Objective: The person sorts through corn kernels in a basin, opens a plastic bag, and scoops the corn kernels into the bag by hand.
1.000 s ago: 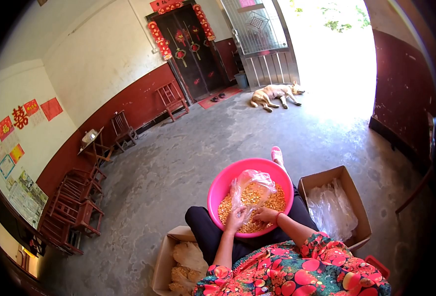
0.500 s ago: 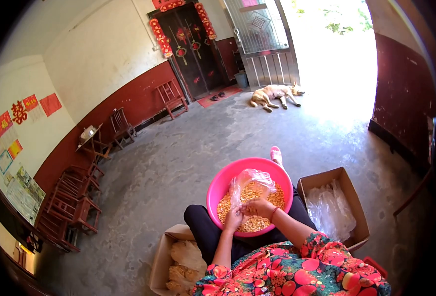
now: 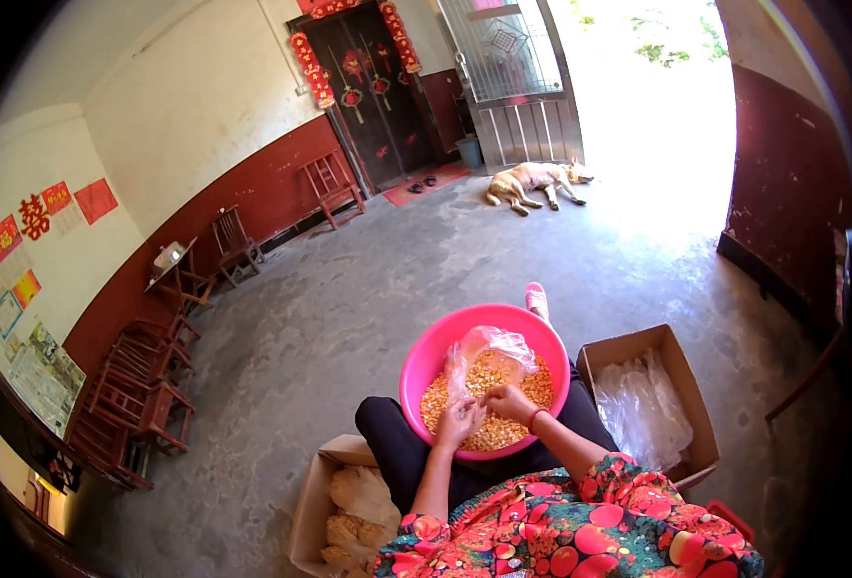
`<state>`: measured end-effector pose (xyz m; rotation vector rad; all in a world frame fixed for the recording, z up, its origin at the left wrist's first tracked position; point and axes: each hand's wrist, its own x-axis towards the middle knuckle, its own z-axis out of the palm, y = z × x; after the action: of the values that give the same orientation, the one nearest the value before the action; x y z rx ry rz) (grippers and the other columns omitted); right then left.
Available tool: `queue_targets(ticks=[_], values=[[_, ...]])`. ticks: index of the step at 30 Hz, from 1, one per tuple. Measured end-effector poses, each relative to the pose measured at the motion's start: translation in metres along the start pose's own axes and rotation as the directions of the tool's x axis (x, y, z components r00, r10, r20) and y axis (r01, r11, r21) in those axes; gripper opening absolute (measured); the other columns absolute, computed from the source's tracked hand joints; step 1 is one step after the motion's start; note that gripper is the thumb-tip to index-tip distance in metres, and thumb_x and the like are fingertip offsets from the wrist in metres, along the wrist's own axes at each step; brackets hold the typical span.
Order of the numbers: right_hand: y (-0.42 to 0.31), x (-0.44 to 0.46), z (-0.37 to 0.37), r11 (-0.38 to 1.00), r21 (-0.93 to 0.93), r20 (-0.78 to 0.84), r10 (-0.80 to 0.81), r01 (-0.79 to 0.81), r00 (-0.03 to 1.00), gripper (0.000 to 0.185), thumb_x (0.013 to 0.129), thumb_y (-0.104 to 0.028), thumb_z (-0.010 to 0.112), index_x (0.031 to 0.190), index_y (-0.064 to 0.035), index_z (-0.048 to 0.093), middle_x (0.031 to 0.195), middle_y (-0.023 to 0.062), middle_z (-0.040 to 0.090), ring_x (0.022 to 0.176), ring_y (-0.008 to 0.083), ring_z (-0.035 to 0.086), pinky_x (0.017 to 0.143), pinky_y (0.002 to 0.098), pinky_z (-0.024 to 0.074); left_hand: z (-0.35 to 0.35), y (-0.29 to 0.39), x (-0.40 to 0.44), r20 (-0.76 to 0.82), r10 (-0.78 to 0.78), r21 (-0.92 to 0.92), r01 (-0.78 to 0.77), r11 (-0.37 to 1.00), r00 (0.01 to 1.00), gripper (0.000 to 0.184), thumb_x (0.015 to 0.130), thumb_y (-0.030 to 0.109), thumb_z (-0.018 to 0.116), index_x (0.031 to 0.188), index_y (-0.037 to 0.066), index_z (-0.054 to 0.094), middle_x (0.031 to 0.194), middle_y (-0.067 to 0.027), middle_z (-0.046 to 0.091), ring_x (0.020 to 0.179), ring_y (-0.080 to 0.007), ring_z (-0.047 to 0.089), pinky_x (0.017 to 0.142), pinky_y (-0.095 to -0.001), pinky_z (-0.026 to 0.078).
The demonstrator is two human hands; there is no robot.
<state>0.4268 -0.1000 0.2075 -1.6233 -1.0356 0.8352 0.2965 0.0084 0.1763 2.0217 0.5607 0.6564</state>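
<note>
A pink plastic basin (image 3: 414, 371) rests on my lap, with yellow corn kernels (image 3: 505, 436) in it. A clear plastic bag (image 3: 492, 343) lies over the kernels, and its near part runs down to my hands. My left hand (image 3: 457, 422) is closed on the bag's near end, at the left inside the basin. Just right of it, my right hand (image 3: 511, 403), with a red band at the wrist, pinches at the bag's edge. The exact spot between its fingertips is too small to make out.
On my right stands a cardboard box (image 3: 705, 424) of clear plastic bags (image 3: 643, 414). Another cardboard box (image 3: 312, 506) at my left holds filled bags (image 3: 359, 501). A dog (image 3: 532, 183) lies near the open door (image 3: 508, 77). Wooden chairs (image 3: 161, 414) line the left wall.
My hands have come slightly apart, with the right fingertips lifting a little from the left hand. The whole view has shifted slightly; the basin and boxes stay in place.
</note>
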Motion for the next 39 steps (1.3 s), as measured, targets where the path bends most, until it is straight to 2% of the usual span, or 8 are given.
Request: queue_targets(ticks=[2, 3, 12, 21, 24, 26, 32, 39], values=[[0.031, 0.002, 0.007, 0.862, -0.475, 0.106, -0.143, 0.177, 0.984, 0.02, 0.071, -0.023, 0.051, 0.071, -0.006, 0.063, 0.067, 0.0123, 0.06, 0.059, 0.0231, 0.058, 0.058, 0.0346, 0.0459, 0.001, -0.005, 0.0, 0.009, -0.023, -0.035, 0.023, 0.999, 1.0, 0.021, 0.075, 0.013, 0.055, 0.092, 0.001, 0.06, 0.083, -0.0121, 0.062, 0.077, -0.018, 0.06, 0.069, -0.0276, 0.046], [0.037, 0.0, 0.01, 0.778, -0.616, 0.157, -0.035, 0.125, 0.987, 0.021, 0.069, -0.024, 0.051, 0.074, -0.0074, 0.063, 0.071, 0.014, 0.059, 0.066, 0.0277, 0.058, 0.063, 0.0383, 0.0459, 0.001, -0.006, 0.001, 0.02, -0.045, -0.069, 0.046, 0.997, 0.999, 0.021, 0.075, 0.012, 0.055, 0.092, 0.002, 0.06, 0.083, -0.0119, 0.062, 0.076, -0.0182, 0.06, 0.069, -0.0278, 0.046], [0.04, -0.003, 0.018, 0.635, -0.755, 0.183, -0.036, 0.164, 0.982, 0.031, 0.072, -0.023, 0.046, 0.096, -0.0064, 0.057, 0.084, 0.0219, 0.058, 0.077, 0.0347, 0.057, 0.072, 0.0421, 0.0444, 0.001, -0.008, 0.002, 0.065, -0.063, -0.05, 0.066, 0.997, 0.996, 0.023, 0.075, 0.004, 0.054, 0.097, -0.001, 0.058, 0.088, -0.0091, 0.061, 0.078, -0.0131, 0.057, 0.07, -0.0245, 0.046], [0.048, 0.006, 0.017, 0.688, -0.658, 0.427, 0.005, 0.307, 0.904, 0.031, 0.073, -0.029, 0.048, 0.082, -0.0024, 0.06, 0.077, 0.0191, 0.059, 0.068, 0.0327, 0.057, 0.067, 0.0409, 0.0441, 0.002, -0.017, 0.003, 0.088, -0.039, -0.052, 0.043, 0.998, 0.995, 0.025, 0.076, 0.004, 0.053, 0.1, -0.002, 0.055, 0.089, -0.0086, 0.06, 0.078, -0.0133, 0.057, 0.07, -0.0243, 0.046], [0.032, 0.002, 0.009, 0.791, -0.583, 0.399, 0.077, 0.188, 0.914, 0.029, 0.075, -0.029, 0.05, 0.083, -0.0032, 0.06, 0.069, 0.0142, 0.059, 0.057, 0.025, 0.056, 0.057, 0.0361, 0.0456, 0.005, -0.025, 0.004, 0.04, -0.032, -0.101, 0.036, 0.994, 0.999, 0.023, 0.075, 0.013, 0.056, 0.094, 0.001, 0.059, 0.083, -0.0124, 0.062, 0.076, -0.0179, 0.06, 0.069, -0.0278, 0.046], [0.025, -0.004, 0.006, 0.945, -0.29, 0.365, 0.256, -0.152, 0.895, 0.027, 0.077, -0.027, 0.05, 0.089, -0.0042, 0.059, 0.061, 0.007, 0.055, 0.052, 0.0164, 0.054, 0.047, 0.0302, 0.0446, 0.005, -0.026, 0.004, 0.043, -0.036, -0.089, 0.04, 0.995, 0.998, 0.023, 0.074, 0.013, 0.056, 0.094, 0.001, 0.059, 0.083, -0.0124, 0.062, 0.076, -0.0178, 0.06, 0.068, -0.0279, 0.046], [0.019, -0.009, 0.0, 0.958, 0.124, 0.271, 0.22, -0.261, 0.937, 0.029, 0.08, -0.026, 0.049, 0.097, -0.0039, 0.055, 0.072, 0.0071, 0.055, 0.052, 0.0149, 0.053, 0.046, 0.026, 0.0466, -0.001, -0.004, 0.001, 0.067, -0.045, -0.017, 0.046, 0.999, 0.997, 0.023, 0.075, 0.009, 0.055, 0.097, 0.0, 0.058, 0.087, -0.0115, 0.061, 0.078, -0.016, 0.059, 0.069, -0.0271, 0.046], [0.009, -0.015, -0.001, 0.916, 0.244, 0.225, 0.267, -0.32, 0.937, 0.022, 0.077, -0.025, 0.05, 0.082, -0.0046, 0.057, 0.065, 0.0052, 0.053, 0.046, 0.0138, 0.049, 0.04, 0.0241, 0.0414, -0.001, 0.0, 0.001, 0.104, -0.116, -0.066, 0.123, 0.99, 0.988, 0.024, 0.077, 0.005, 0.054, 0.099, -0.001, 0.057, 0.093, -0.0109, 0.06, 0.083, -0.0148, 0.057, 0.073, -0.0263, 0.046]])
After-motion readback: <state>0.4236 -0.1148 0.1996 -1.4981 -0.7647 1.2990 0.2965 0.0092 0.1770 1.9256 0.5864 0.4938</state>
